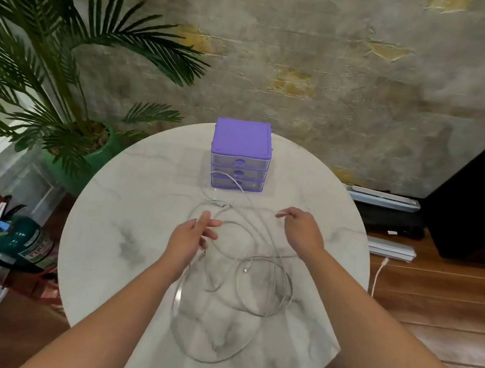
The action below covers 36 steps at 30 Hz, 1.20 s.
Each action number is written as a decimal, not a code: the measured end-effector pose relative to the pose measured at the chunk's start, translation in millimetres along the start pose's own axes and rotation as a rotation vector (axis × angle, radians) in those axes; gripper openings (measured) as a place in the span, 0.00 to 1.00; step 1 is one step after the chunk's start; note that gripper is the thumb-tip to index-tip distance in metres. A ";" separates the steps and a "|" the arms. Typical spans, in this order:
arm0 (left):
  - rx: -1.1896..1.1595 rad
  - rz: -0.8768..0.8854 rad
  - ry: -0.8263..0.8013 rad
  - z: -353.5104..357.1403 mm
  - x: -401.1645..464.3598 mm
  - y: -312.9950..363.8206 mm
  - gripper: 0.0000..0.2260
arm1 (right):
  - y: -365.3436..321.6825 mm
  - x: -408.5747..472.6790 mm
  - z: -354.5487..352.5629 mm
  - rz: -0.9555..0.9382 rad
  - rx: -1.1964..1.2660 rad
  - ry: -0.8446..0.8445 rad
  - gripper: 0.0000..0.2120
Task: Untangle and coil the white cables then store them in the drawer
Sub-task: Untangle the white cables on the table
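White cables (263,293) lie in a loose tangle of overlapping loops on the near half of a round marble table (110,227), spreading from the middle of the top almost to its near edge. The table is the largest thing in view, with a rough grey and yellow wall behind it and dark wooden floor around it. A palm plant (46,41) in a green pot stands to the left of the table, its fronds reaching up along the wall. Lower on the left, a green fire extinguisher (24,243) lies in a red metal stand. At the far side of the tabletop sits a purple drawer unit (240,143) with three clear drawers, all of them closed; one strand of cable runs up against the front of the bottom drawer.

Both forearms reach in from the near edge. The left hand (193,239) hovers over the upper left part of the tangle, its fingers loosely spread, and a loop of cable passes at its fingertips, though whether they pinch it cannot be told. The right hand (300,226) is held over the far right of the cables, palm down, fingers curled forward and close together; whether they grip a strand cannot be told either.
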<state>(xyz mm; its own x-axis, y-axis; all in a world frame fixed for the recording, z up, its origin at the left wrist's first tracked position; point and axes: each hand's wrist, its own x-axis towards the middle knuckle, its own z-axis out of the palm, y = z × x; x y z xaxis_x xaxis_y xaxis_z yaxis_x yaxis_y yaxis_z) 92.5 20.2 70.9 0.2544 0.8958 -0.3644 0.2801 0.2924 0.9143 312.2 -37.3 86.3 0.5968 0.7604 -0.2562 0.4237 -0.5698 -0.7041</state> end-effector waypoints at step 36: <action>-1.008 -0.257 0.333 -68.4 32.6 -26.0 0.17 | 86.7 -16.7 -17.3 -0.259 -0.748 0.220 0.22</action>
<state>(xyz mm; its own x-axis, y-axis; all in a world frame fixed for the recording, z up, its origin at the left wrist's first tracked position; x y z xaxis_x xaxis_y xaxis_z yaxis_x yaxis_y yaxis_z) 30.1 64.6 47.4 -0.0091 0.7699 -0.6381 -0.6364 0.4877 0.5976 350.8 -104.8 40.9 0.5050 0.8620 0.0440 0.8620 -0.5012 -0.0758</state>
